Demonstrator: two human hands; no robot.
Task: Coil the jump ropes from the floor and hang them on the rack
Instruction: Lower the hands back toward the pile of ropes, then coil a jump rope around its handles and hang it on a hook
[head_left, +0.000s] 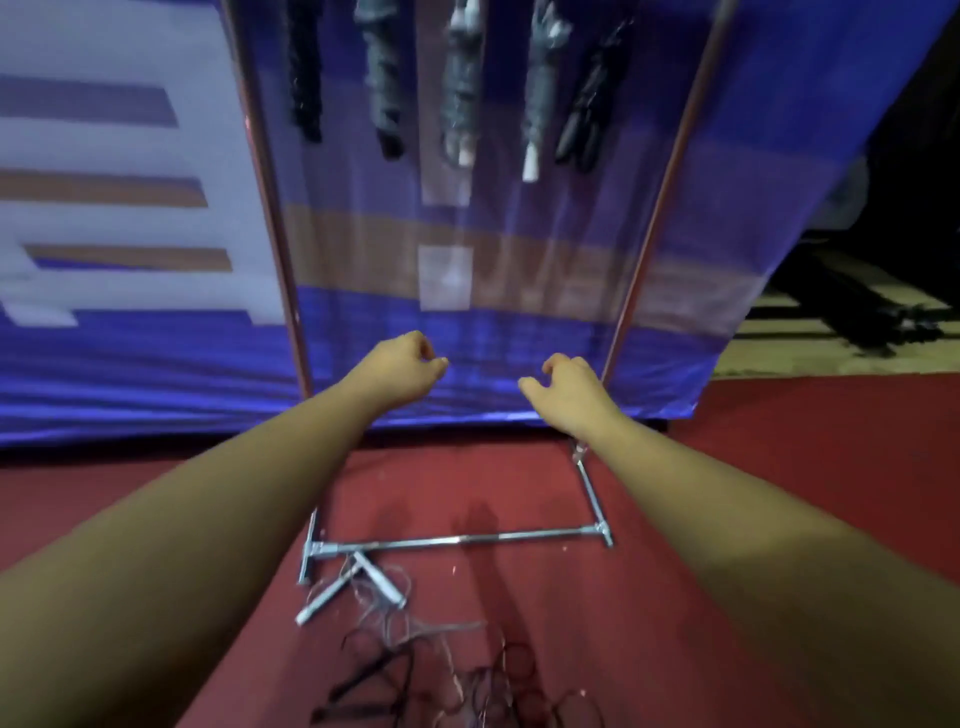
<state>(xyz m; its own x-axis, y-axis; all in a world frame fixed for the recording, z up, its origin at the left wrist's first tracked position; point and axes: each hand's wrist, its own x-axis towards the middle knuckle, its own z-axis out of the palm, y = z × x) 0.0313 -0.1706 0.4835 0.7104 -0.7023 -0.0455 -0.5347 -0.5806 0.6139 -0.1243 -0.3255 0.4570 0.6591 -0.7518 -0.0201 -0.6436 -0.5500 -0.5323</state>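
Five coils (460, 93) hung on rack (457, 540). Tangled jump ropes (415, 649) lie on floor (727, 441), uncoiled. Left hand (402, 364), right hand (566, 387): fingers loosely curled, empty.

Red carpet (779, 441) bears tangled jump ropes (326, 596) beside rack base (457, 540).

The scene is dim, with a blue-violet cast over the banner (156, 364). Beyond the far right edge of the carpet (779, 441) the background sinks almost to black. Light comes from behind the person, throwing two soft arm shadows (498, 582) forward across the carpet's middle. A small glint sits on the bottom bar (467, 539) of the rack (670, 171).

Motion blur smears the hanging ropes (460, 83). The left hand (402, 364) and right hand (569, 387) have soft edges, and the loose ropes (415, 670) at the carpet's near edge look faint. Wide-angle distortion bows the rack's poles outward and swells the forearms (182, 545) at the lower corners.
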